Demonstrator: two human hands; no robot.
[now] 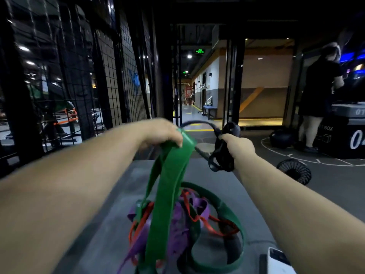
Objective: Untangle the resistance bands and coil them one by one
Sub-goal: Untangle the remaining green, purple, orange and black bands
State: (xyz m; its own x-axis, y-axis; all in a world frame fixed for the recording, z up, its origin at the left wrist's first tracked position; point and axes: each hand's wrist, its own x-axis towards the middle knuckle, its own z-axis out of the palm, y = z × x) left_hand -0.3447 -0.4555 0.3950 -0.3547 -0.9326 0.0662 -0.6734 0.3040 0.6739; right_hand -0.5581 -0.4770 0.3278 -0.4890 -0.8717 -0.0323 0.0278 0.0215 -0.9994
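Note:
My left hand grips the top of a wide green band and holds it up above a grey padded bench. The green band hangs down into a tangled heap with a purple band and a thin red band on the bench. My right hand grips a bunched black tube band, raised to the same height. One black loop arcs over toward my left hand.
A white device lies on the bench's near right corner. A small black fan sits on the floor to the right. A person stands by a black plyo box at the far right. A wire-mesh fence runs along the left.

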